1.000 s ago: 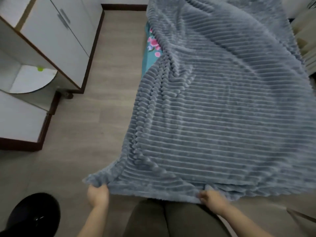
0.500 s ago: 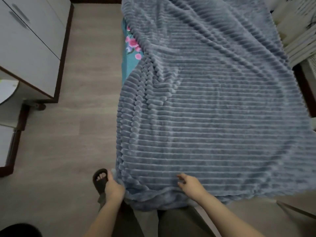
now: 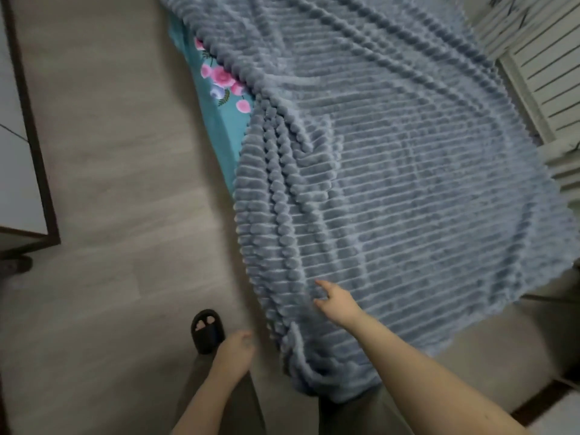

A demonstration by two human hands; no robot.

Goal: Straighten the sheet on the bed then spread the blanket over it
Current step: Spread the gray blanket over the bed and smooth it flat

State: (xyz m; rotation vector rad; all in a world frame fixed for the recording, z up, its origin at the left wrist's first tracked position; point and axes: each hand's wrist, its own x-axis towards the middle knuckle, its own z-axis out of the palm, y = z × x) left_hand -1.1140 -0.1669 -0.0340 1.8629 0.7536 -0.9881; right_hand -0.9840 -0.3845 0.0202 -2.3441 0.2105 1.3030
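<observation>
Grey ribbed blanket (image 3: 408,183) is lying spread over the sheet, near end hanging down by the person's legs

The right grip (image 3: 337,304) is resting open on the blanket beside its bunched left folds, fingers stretched out and pinching nothing. The left grip (image 3: 233,350) is hanging loose and empty just off the blanket's near-left corner, next to a black slipper (image 3: 207,331). A strip of teal flowery sheet (image 3: 219,120) is peeking out along the blanket's left side.

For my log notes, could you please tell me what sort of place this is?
Most likely a bedroom: a grey ribbed blanket lies over a floral teal sheet, beside a white cabinet.
</observation>
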